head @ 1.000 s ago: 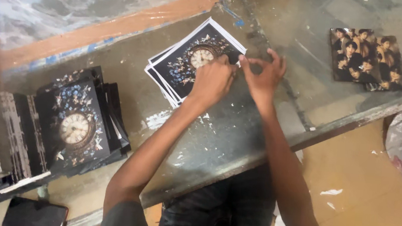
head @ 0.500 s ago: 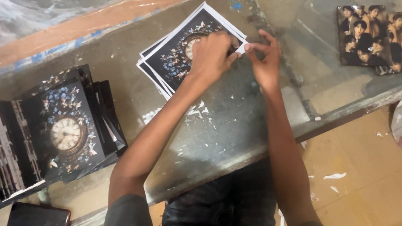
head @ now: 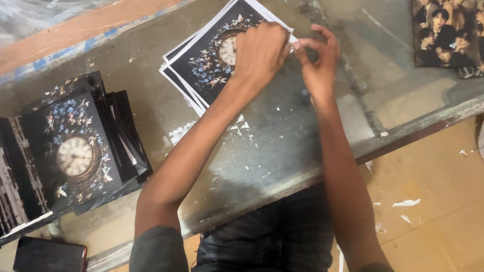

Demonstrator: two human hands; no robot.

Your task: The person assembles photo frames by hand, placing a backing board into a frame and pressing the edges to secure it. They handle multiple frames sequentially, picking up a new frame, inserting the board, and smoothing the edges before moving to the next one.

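Hands meet at the corner of the top clock print [head: 211, 57] on a small stack lying on the glass surface [head: 277, 139]: left hand [head: 261, 50] closed, pressing it down, right hand [head: 317, 61] pinching its white edge. Nearby sit a pile of matching prints [head: 78, 145] and a group-portrait print [head: 458, 32].

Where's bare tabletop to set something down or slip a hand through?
Free: the worn grey tabletop between the fanned black clock-print stack at left and the white-bordered clock prints; also the strip between the right hand and the dark group photo print. Crowded: where the left hand and right hand meet on the prints' corner.
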